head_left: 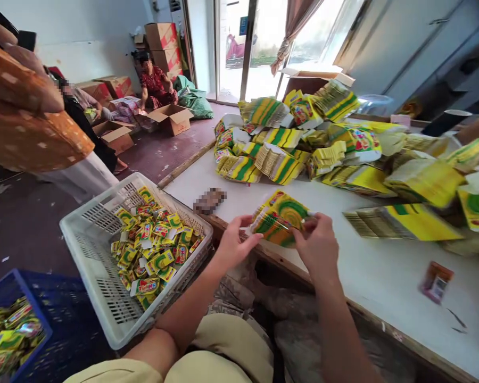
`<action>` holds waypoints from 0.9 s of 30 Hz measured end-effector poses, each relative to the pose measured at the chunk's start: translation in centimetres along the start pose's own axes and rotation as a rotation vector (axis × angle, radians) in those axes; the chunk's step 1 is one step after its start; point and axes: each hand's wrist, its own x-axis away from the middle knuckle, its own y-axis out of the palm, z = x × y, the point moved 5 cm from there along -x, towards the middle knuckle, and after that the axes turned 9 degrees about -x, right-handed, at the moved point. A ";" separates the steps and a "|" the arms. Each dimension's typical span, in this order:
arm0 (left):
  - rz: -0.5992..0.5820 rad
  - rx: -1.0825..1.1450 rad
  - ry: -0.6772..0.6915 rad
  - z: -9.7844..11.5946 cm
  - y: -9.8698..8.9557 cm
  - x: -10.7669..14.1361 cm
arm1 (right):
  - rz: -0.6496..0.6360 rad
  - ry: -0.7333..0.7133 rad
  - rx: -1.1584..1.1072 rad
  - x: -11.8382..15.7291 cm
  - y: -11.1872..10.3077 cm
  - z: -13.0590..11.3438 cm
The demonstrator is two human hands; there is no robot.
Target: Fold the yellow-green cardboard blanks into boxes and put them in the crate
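Note:
A stack of flat yellow and green printed cartons (281, 218) is held between both hands over the front edge of the white table. My left hand (236, 243) grips its left end, thumb in front and fingers behind. At the right end, my right hand (318, 246) pinches the cartons between thumb and fingers. Behind them lies a large heap of similar flat carton bundles (279, 159). To the left, a white plastic crate (88, 255) holds many small folded yellow boxes (159, 260).
A blue crate (64, 308) with yellow packs stands at the lower left. A person in orange (35, 117) stands at the left; others sit near cardboard boxes (173, 119). On the white table (387, 276) lies a small reddish card (437, 282).

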 end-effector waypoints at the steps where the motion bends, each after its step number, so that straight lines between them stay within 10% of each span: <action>1: -0.038 0.061 -0.030 -0.3 0.8 0.1 | 0.027 0.042 -0.051 0.2 -0.4 -0.2; 9: -0.042 0.726 -0.058 2.6 3.6 1.1 | -0.412 0.047 -0.629 6.5 1.1 -7.6; 16: 0.227 0.716 -0.007 2.3 1.9 1.4 | -0.374 0.006 -0.650 9.7 2.7 -9.7; 27: 0.121 0.401 -0.013 1.9 2.7 1.4 | -0.095 0.124 -0.520 7.2 -1.0 -5.6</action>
